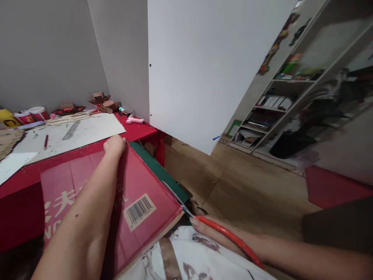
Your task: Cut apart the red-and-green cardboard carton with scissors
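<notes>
A large red piece of carton cardboard [135, 167] with a printed barcode label [140, 211] lies slanted across my lap, its far end against the table. My left hand [114, 147] is closed around its far edge. In my right hand [205, 230] is a pair of scissors [233, 238] with red handles, partly hidden by the fingers. Their blades sit at the near right edge of the cardboard, one showing above its surface. A green strip [160, 171] runs along that right edge.
The red-covered table [140, 131] bears a white board [90, 130], a metal ruler [71, 130], a dark red pen [46, 142], a pink glue gun [134, 120], model boats [107, 105] and paper cups [39, 113]. A white panel [204, 70] stands ahead; shelves [271, 103] are at right.
</notes>
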`<state>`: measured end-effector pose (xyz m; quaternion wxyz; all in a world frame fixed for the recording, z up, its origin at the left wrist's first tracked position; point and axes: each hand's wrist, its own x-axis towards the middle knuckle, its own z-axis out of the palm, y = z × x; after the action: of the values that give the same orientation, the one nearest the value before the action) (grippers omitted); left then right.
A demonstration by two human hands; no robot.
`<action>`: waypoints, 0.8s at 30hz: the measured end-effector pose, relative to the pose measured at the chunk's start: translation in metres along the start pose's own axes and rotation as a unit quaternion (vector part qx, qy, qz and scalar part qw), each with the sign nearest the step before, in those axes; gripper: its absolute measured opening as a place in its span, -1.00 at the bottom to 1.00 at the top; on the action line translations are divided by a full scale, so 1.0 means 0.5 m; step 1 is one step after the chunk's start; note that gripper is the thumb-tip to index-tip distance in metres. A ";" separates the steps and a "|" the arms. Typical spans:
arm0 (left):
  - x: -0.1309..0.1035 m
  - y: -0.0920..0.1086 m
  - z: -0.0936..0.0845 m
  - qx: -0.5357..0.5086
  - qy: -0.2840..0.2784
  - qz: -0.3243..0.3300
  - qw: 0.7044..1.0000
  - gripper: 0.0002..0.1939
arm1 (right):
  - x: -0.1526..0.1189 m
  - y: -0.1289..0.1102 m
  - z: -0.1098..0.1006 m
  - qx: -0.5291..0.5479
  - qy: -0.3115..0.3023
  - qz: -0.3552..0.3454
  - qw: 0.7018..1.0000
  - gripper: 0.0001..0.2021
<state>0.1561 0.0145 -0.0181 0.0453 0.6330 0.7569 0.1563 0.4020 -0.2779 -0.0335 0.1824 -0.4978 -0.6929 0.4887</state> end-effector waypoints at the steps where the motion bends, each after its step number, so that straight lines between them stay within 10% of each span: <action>1: 0.000 0.000 0.001 0.001 0.000 0.001 1.000 -0.51 | 0.002 0.001 0.003 0.009 -0.006 0.000 1.000 -0.44; 15: -0.016 0.007 0.005 0.012 -0.009 0.019 1.000 -0.50 | -0.026 0.050 -0.037 0.076 -0.106 0.040 0.991 -0.44; 20: -0.028 0.005 0.011 0.012 -0.010 0.032 0.999 -0.53 | -0.078 0.111 -0.067 0.186 -0.102 0.178 0.961 -0.32; 24: -0.030 -0.002 0.014 0.013 -0.009 0.038 0.999 -0.53 | -0.124 0.208 -0.103 -0.065 0.025 0.136 0.988 -0.58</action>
<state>0.1600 0.0012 -0.0271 0.0383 0.6636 0.7334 0.1426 0.5204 -0.3033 -0.0851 0.0991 -0.6103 -0.6441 0.4504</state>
